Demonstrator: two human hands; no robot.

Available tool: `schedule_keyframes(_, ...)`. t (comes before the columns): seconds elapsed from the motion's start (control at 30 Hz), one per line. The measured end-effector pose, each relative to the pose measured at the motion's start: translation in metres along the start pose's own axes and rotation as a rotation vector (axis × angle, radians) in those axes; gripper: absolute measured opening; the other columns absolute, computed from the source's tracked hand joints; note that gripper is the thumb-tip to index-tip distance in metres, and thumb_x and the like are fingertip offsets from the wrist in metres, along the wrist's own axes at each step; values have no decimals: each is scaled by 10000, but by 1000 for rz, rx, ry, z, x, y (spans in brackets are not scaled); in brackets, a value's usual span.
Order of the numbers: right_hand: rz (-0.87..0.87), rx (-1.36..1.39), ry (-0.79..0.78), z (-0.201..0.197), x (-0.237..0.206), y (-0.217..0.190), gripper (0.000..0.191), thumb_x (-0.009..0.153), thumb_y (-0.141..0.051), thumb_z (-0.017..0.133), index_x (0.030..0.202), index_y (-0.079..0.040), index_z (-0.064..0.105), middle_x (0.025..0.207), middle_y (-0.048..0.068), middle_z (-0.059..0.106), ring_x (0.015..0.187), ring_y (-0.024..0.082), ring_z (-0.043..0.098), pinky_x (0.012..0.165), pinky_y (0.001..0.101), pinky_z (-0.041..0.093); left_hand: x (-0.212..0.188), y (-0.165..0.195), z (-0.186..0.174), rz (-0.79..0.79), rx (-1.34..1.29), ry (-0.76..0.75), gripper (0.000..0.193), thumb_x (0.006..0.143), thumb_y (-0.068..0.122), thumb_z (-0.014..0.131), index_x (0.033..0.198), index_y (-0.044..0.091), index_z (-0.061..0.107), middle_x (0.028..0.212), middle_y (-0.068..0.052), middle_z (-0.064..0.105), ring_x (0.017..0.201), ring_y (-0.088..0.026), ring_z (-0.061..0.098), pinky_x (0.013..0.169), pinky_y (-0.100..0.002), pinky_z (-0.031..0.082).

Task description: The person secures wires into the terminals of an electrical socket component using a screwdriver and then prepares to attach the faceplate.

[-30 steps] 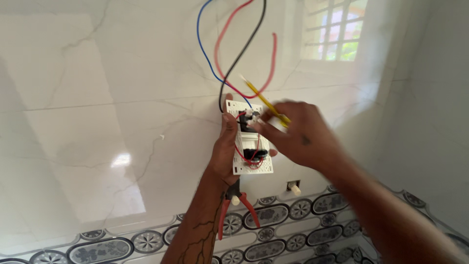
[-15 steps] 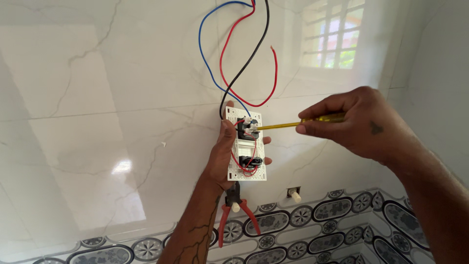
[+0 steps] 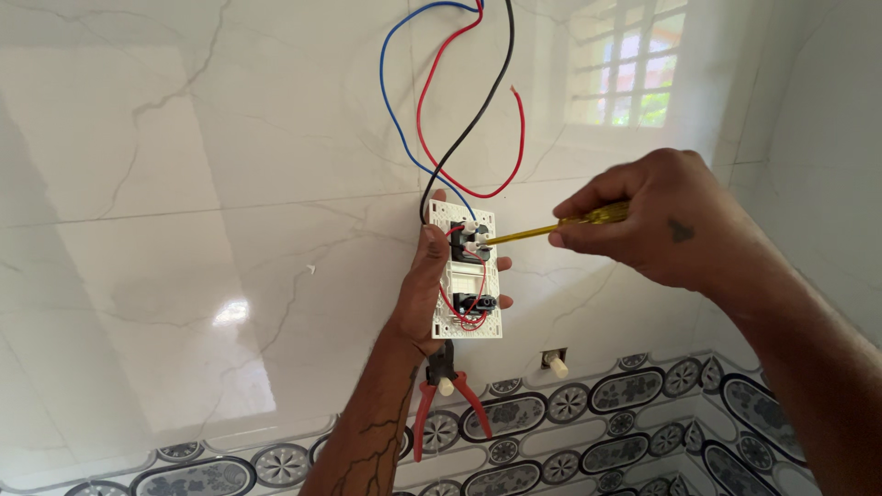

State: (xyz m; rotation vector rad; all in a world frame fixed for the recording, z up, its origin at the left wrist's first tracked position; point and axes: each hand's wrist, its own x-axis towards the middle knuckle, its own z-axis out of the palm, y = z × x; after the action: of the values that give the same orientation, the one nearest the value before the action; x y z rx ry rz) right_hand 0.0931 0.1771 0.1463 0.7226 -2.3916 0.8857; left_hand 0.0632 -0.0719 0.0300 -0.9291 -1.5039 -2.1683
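Your left hand (image 3: 432,285) is closed around the white switch plate (image 3: 466,271), holding it back-side out against the marble wall (image 3: 184,184), with red-handled pliers (image 3: 441,404) seemingly tucked beneath the same grip; your right hand (image 3: 661,225) pinches the yellow screwdriver (image 3: 551,227), its tip at an upper terminal beside the blue wire (image 3: 390,101) and black wire (image 3: 487,92); you look to be at the terminal-screw step; next calls for steady turning without slipping off; the red wire (image 3: 519,138) hangs loose.

White marble-look tiled wall (image 3: 184,184)
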Motion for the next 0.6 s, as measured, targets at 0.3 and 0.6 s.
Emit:
schedule_keyframes(0.3, -262, -471, -146, -9, 8, -27, 356, 997, -430, 653, 1019, -108, 802, 789, 117, 780, 628, 269, 715, 660, 385, 558, 4, 13, 3, -30, 13, 33, 925, 885, 711, 485, 1637, 400, 45, 1493, -183, 435, 1186, -355, 625, 758, -531, 645)
schedule_keyframes(0.6, -728, -475, -51, -22, 25, -31, 382, 879, -413, 735, 774, -46, 732, 713, 136, 716, 645, 302, 672, 590, 477, 502, 10, 22, 2, -36, 30, 38, 947, 872, 719, 507, 1634, 395, 48, 1496, -187, 421, 1180, -345, 623, 753, -528, 642)
